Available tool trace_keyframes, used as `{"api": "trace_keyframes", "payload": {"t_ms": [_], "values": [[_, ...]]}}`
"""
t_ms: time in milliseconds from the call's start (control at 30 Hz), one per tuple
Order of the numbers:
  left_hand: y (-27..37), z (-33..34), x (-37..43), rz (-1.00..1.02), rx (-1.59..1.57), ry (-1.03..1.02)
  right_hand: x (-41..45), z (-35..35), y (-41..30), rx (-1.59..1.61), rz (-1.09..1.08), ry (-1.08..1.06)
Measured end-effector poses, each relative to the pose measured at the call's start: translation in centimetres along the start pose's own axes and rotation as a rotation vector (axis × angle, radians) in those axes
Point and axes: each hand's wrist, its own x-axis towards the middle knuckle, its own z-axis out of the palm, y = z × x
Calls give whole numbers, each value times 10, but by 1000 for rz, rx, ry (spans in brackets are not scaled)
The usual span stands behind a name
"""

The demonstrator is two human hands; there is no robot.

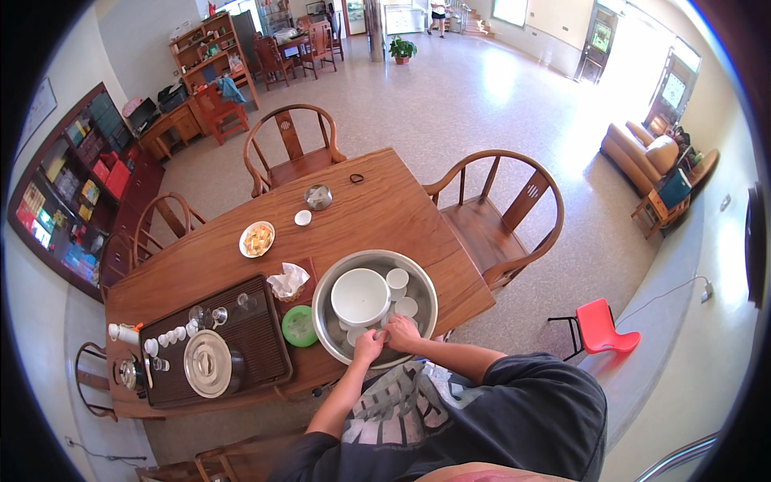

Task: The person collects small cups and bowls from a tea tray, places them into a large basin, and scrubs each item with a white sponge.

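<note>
On the near side of a wooden table point(361, 232) stands a wide metal basin point(321, 271). A large white bowl point(360, 296) fills much of its left half. Small white cups point(406, 307) lie around the bowl, one white cup point(397, 278) at the upper right. My left hand point(368, 347) and my right hand point(402, 333) meet over the basin's near part. Between their fingertips is a small cup point(382, 337), mostly hidden by the fingers. Both hands appear to grip it.
Left of the basin are a green plastic bowl point(299, 326), a tissue basket point(289, 282) and a dark tea tray point(259, 337) carrying a lidded metal pot point(208, 364). Beyond sit a plate of food point(257, 240) and a metal bowl point(318, 197). A wooden armchair point(488, 226) stands at right.
</note>
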Motion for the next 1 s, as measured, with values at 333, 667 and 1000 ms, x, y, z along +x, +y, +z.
{"api": "trace_keyframes", "payload": {"t_ms": [333,667,1000], "values": [[-25,7,5,-77,-26,-228,2,-4,0,84,-18,-345],[-2,1,7,-274,-249,-212,3,15,8,87,70,-265],[-71,23,26,-255,-1004,-258,11,-15,-4,613,245,-227]]}}
